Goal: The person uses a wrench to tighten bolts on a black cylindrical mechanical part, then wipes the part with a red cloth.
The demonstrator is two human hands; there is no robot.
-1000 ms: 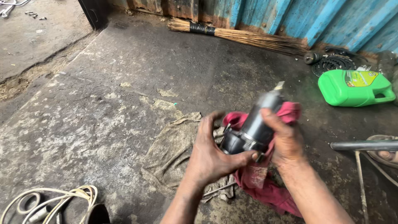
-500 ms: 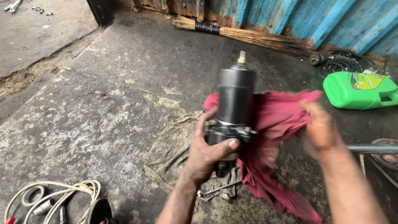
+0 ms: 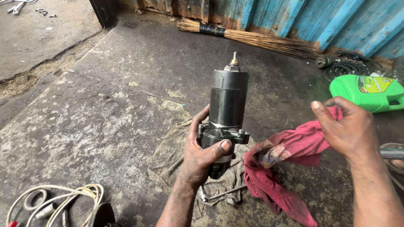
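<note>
My left hand (image 3: pixel 202 155) grips the lower flange of a dark cylindrical starter motor (image 3: pixel 227 103), holding it upright with its threaded stud on top. My right hand (image 3: pixel 347 126) holds a crumpled red rag (image 3: pixel 282 164) off to the right, clear of the motor; the rag hangs down toward the ground. Under the motor a dirty grey cloth (image 3: pixel 172 155) is spread on the concrete, with a thin metal L-shaped tool (image 3: pixel 221 194) resting on it.
A green plastic jug (image 3: pixel 368 90) lies at the right beside a toothed metal part (image 3: pixel 343 67). A broom (image 3: pixel 252 38) rests along the blue corrugated wall (image 3: pixel 320 19). White coiled cable (image 3: pixel 54 199) sits at bottom left. A metal bar (image 3: pixel 393 153) enters from the right.
The motor went from tilted and wrapped in the rag to upright in my left hand alone. My right hand pulled the rag off it and away to the right.
</note>
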